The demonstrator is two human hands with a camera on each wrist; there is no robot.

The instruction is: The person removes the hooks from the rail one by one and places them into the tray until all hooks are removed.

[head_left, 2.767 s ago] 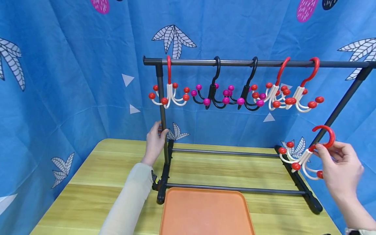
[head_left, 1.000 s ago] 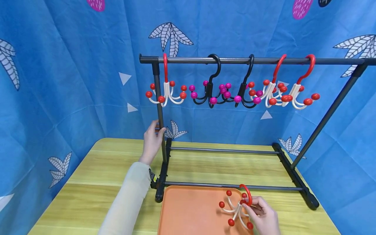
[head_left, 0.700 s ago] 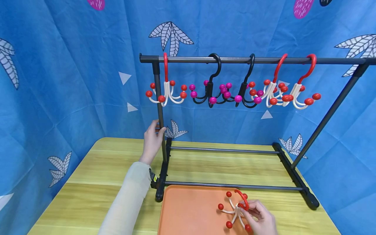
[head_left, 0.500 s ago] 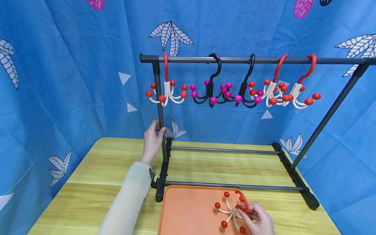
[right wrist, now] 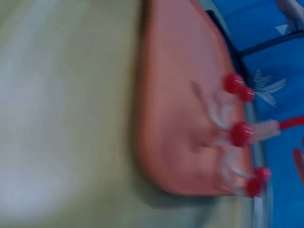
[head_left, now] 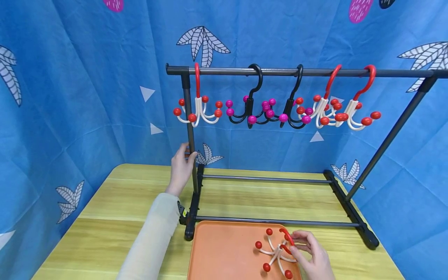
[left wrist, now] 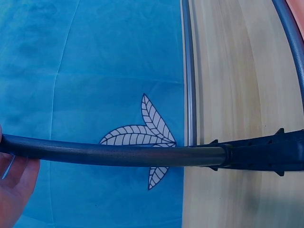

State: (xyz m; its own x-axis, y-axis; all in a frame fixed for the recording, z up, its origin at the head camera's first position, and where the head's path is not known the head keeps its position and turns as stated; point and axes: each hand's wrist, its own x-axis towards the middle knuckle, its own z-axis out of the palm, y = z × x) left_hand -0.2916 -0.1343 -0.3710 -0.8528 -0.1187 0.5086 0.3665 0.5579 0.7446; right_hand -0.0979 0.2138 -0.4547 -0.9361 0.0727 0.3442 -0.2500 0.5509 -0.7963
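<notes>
My left hand [head_left: 180, 169] grips the left upright post [head_left: 191, 136] of a black clothes rack, thumb in front and fingers behind. In the left wrist view the fingers [left wrist: 28, 173] curl under that post. A white multi-hook hanger [head_left: 277, 254] with red ball tips and a red top hook stands on the right part of an orange tray [head_left: 224, 249]. My right hand [head_left: 314, 256] is right beside its red hook, thumb and fingers spread around it. In the blurred right wrist view the hanger [right wrist: 266, 130] stands on the tray, with a fingertip apart from its hook.
From the rack's top bar [head_left: 227, 72] hang more hangers: a white-and-red one [head_left: 198, 111] at left, two black ones with pink tips [head_left: 250, 105], and two white-and-red ones at right. Lower rails [head_left: 273, 221] cross the wooden table [head_left: 105, 229]. A blue curtain hangs behind.
My right hand has brought the white-and-red hanger from beside the rack's right post down onto the tray, and its fingers have loosened from the neck. The left hand stays on the post.
</notes>
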